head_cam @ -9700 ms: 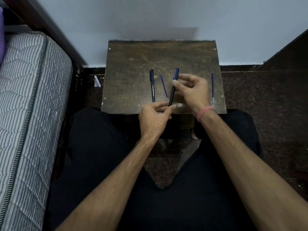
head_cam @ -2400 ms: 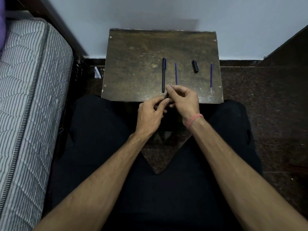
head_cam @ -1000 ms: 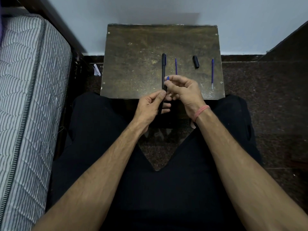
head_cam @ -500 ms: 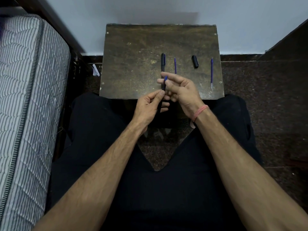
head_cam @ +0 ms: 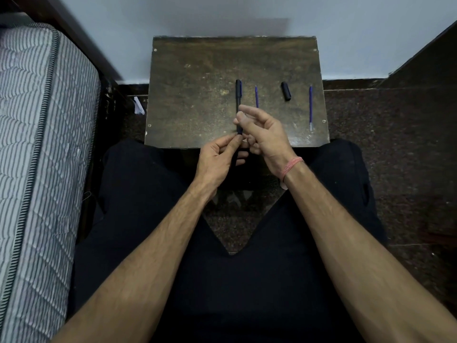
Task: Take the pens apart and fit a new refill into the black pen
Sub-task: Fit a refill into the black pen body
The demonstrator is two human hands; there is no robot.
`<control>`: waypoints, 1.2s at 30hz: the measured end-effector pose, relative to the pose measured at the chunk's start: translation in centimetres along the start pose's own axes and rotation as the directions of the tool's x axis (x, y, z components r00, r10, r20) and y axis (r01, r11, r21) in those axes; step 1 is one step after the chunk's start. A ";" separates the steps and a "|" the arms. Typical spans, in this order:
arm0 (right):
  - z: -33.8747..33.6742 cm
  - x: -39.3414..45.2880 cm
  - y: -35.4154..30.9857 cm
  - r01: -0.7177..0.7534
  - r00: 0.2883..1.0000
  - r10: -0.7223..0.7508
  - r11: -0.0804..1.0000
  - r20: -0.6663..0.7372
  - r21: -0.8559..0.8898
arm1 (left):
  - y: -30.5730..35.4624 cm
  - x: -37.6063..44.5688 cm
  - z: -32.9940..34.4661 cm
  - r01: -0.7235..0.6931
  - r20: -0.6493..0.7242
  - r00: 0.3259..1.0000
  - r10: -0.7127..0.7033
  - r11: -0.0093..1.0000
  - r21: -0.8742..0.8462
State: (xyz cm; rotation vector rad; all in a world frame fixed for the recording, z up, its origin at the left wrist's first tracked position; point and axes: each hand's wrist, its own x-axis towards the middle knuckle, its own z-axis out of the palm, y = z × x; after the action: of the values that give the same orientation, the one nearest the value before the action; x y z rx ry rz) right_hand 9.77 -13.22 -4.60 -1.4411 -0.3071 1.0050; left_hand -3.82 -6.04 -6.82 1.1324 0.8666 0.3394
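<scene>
My left hand (head_cam: 217, 159) grips the lower part of a black pen barrel (head_cam: 239, 131) held upright over the near edge of the small wooden table (head_cam: 193, 100). My right hand (head_cam: 264, 134) pinches the barrel's upper end between thumb and forefinger. What sits inside the barrel is hidden by my fingers. Behind the hands, a capped black pen (head_cam: 238, 92) lies on the table. To its right lie a short blue refill (head_cam: 256, 96), a loose black cap (head_cam: 286, 91) and a longer blue refill (head_cam: 310, 107) near the right edge.
A striped mattress (head_cam: 37, 144) runs along the left. A white wall stands behind the table, and dark speckled floor (head_cam: 395, 144) lies to the right. A scrap of white paper (head_cam: 138, 106) lies on the floor left of the table. My legs in black trousers are under my arms.
The blue end that showed between my right fingertips above the barrel is out of sight now. My right fingers have closed down onto the barrel's top. The left hand has hardly moved.
</scene>
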 end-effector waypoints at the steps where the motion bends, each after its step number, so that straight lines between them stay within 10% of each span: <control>1: 0.2 0.0 0.1 -0.001 0.999 0.001 1.000 -0.033 -0.005 | 0.0 0.0 0.0 0.003 -0.007 1.000 -0.003 1.000 -0.003; 29: -1.2 0.2 -0.4 0.064 0.987 -0.067 0.998 -0.149 -0.024 | 1.2 -1.0 0.4 -0.048 0.045 0.998 0.042 0.988 0.144; 36: -2.1 0.9 -1.1 0.081 0.953 -0.007 0.969 -0.302 0.234 | 0.9 -0.7 0.4 -0.002 0.010 1.000 0.001 0.989 0.145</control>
State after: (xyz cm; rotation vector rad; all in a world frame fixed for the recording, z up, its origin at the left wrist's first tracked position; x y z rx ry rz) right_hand 12.26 -13.80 -4.31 -1.3308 0.0067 0.7445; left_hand -3.79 -6.37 -5.64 1.2683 0.8931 0.2749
